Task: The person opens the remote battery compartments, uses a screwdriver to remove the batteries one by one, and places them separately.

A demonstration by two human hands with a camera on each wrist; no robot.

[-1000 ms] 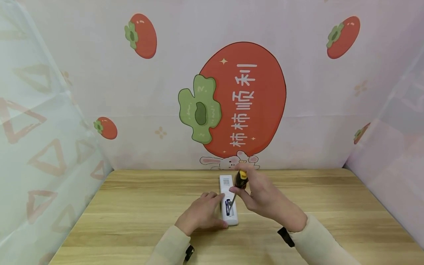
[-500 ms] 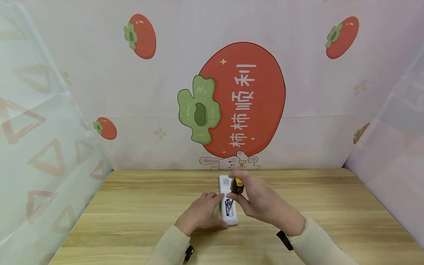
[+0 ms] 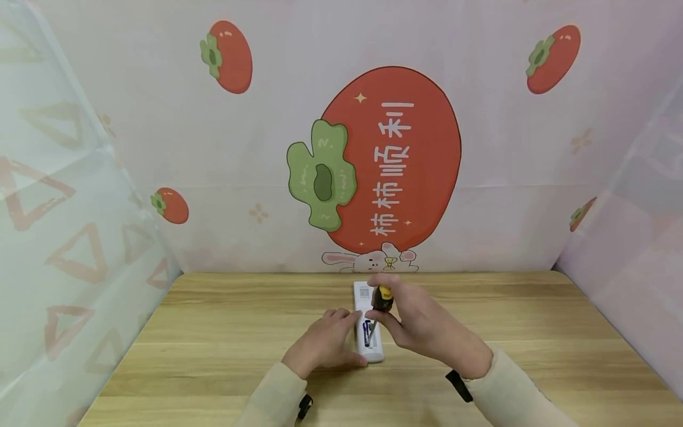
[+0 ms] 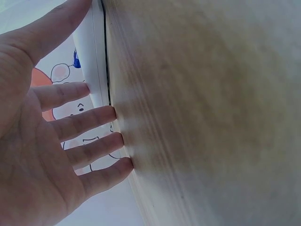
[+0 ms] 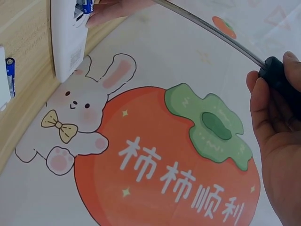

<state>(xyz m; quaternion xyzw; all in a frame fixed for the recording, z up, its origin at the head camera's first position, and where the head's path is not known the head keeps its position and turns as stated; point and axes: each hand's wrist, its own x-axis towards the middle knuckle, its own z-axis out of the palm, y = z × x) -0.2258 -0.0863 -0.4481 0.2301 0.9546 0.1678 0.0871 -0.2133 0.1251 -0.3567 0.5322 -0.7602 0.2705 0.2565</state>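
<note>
A white remote control (image 3: 360, 302) lies back up on the table, its battery compartment uncovered with a blue battery (image 5: 87, 5) in it. My right hand (image 3: 421, 323) grips the dark handle of a screwdriver (image 3: 382, 298) with a yellow end. Its metal shaft (image 5: 211, 29) slants down, and the tip is at the battery compartment. The left hand (image 3: 325, 341) touches the remote's left side with thumb and index finger. In the left wrist view its other fingers (image 4: 89, 120) stretch out straight, tips down on the table.
In the right wrist view another blue battery (image 5: 10, 77) and part of a white piece (image 5: 3, 77) lie on the wooden table (image 3: 213, 332) beside the remote; the head view does not show them. A printed backdrop (image 3: 480, 237) rises behind the table.
The right hand has shifted slightly left and down, bringing the screwdriver handle lower over the remote, then stayed put. Left hand and remote have not visibly moved.
</note>
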